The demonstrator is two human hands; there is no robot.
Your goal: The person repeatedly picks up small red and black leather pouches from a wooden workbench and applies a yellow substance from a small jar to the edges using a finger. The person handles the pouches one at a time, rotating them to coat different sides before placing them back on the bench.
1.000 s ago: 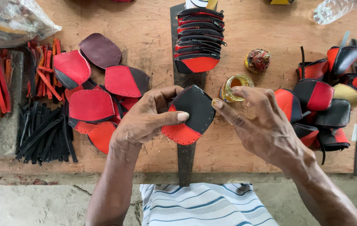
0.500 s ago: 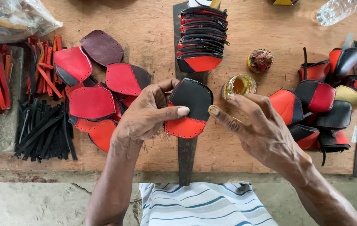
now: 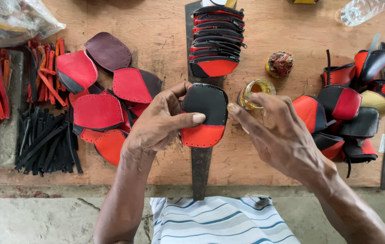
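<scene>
Held piece [image 3: 204, 116]: leather, black upper part and red lower part, matt, stitch holes along the edge.
Loose pieces [image 3: 97, 110]: red and maroon leather, fine grain, slight sheen.
Black strips [image 3: 43, 142]: thin leather, smooth, matt.
Table [image 3: 156, 31]: bare wood, rough, stained and scratched.
Small jar [image 3: 254, 90]: clear glass, glossy.
Bag [image 3: 16, 18]: transparent plastic, shiny, wrinkled.
Shirt [image 3: 219, 221]: striped cloth, soft.

Leather piece [image 3: 204, 115] lies between stacked pieces [image 3: 216, 40] and person.
</scene>
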